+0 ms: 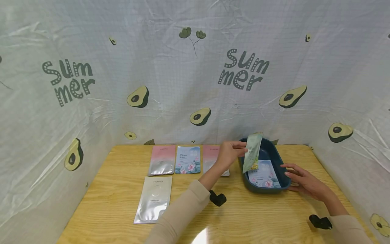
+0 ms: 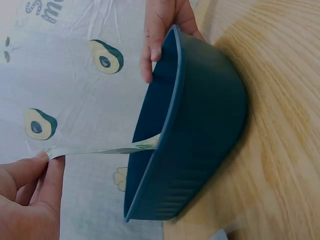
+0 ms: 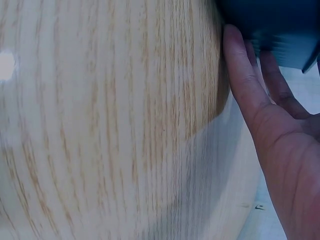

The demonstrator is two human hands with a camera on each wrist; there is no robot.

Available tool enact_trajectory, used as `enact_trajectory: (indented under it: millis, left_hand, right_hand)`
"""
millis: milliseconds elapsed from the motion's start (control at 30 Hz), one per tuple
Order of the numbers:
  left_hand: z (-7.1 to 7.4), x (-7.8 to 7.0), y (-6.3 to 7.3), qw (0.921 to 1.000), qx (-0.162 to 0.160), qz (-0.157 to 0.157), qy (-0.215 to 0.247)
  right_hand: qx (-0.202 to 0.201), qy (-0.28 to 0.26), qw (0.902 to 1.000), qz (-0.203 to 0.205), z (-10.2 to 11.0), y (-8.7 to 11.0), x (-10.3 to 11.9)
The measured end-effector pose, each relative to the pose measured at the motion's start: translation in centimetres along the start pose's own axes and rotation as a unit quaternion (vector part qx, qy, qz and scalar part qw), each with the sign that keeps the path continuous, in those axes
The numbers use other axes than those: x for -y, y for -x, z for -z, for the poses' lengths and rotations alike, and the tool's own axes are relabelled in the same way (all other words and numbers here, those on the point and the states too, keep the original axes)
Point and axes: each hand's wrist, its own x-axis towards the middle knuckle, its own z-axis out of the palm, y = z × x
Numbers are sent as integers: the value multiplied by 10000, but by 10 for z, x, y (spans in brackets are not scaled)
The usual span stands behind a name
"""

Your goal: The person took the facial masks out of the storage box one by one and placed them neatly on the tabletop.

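My left hand pinches a pale green sheet mask packet near its edge. That packet hangs tilted over the dark blue bin, its lower end inside the rim. In the left wrist view, the packet appears almost edge-on between thumb and fingers. A light blue floral packet lies in the bin, and a yellow-printed part shows beside the green packet. With fairly straight fingers, my right hand touches the bin's right side; in the right wrist view, fingers rest against its outer wall.
Left of the bin lie a pink-and-silver packet, a blue floral packet and another pink packet, partly behind my left hand. A silver packet lies nearer. A printed cloth hangs behind the wooden table.
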Motion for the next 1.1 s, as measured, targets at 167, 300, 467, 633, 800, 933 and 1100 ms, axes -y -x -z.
enact_trajectory:
  millis: [167,300,467,633,800,933,1100]
  left_hand:
    - [6,-8,3,10000,40,-59,-4]
    - [9,-15,4,10000,13,-82,7]
    - [10,-19,7,10000,-15,-73,30]
    - [10,-24,14,9998,101,-144,89]
    - [13,-28,20,9994,220,-229,126]
    - [17,-31,24,9990,304,-216,259]
    - [23,-33,28,9989,307,-238,277]
  right_hand:
    - [56,44,9999,74,0,0,1]
    - [116,1,9999,106,0,0,2]
    - [176,-36,9998,102,-1,0,2]
    - [210,-113,9997,99,-1,1,3]
    - [275,-220,9994,64,-2,0,3]
    - [307,-209,9993,100,-2,2,4]
    - [307,-196,9993,116,-2,3,6]
